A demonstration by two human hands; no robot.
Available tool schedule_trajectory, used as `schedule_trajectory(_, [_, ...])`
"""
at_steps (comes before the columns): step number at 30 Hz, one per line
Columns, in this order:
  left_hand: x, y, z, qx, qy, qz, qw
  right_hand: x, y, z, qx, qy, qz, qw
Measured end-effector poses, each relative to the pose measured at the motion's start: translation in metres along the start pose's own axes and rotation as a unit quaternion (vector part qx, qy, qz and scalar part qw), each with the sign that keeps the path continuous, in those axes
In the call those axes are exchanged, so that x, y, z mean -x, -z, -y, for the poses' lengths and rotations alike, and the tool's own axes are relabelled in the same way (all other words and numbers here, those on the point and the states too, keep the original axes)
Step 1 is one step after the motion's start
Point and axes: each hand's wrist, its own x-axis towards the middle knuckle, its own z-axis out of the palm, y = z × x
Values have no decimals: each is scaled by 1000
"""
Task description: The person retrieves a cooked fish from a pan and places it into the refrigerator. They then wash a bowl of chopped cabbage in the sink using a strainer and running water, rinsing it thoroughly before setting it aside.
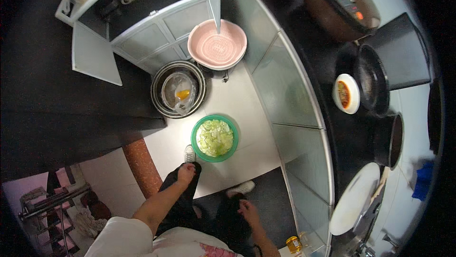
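My left hand (186, 173) hangs over my left knee, its fingers loosely bent and nothing seen in it. Over the dark mat, beside my right leg, my right hand (248, 211) is likewise without an object, fingers slightly apart. In front of my feet a green plastic basin (194, 143) rests on the white floor tiles. Chopped pale-green leafy vegetable (214, 138), apparently cabbage, is heaped in it. Neither hand touches the basin; the left one is nearer.
Beyond the basin stand a metal pot (155, 97) holding a plastic bag (177, 85) and a pink colander (218, 53). An open cabinet door (95, 54) juts out at left. The right-hand counter carries a rice cooker (338, 7), a bowl of sauce (352, 95) and a white cutting board (356, 200).
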Motion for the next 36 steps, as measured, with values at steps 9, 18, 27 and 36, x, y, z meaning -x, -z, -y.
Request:
schedule_trajectory(9, [-289, -9, 94, -112, -64, -20, 991, -333, -52, -96, -258, -114, -98, 955])
schedule_trajectory(18, [-430, -59, 151, -249, -29, 67, 966, -456, -99, -72, -442, -246, -152, 849])
schedule_trajectory(27, [-369, -81, 62, -216, -1, -17, 976, -455, -100, -82, -633, -99, -285, 713])
schedule_trajectory(36, [-146, -73, -55, -271, -233, 116, 927, -220, -31, -95, -664, -117, -317, 667])
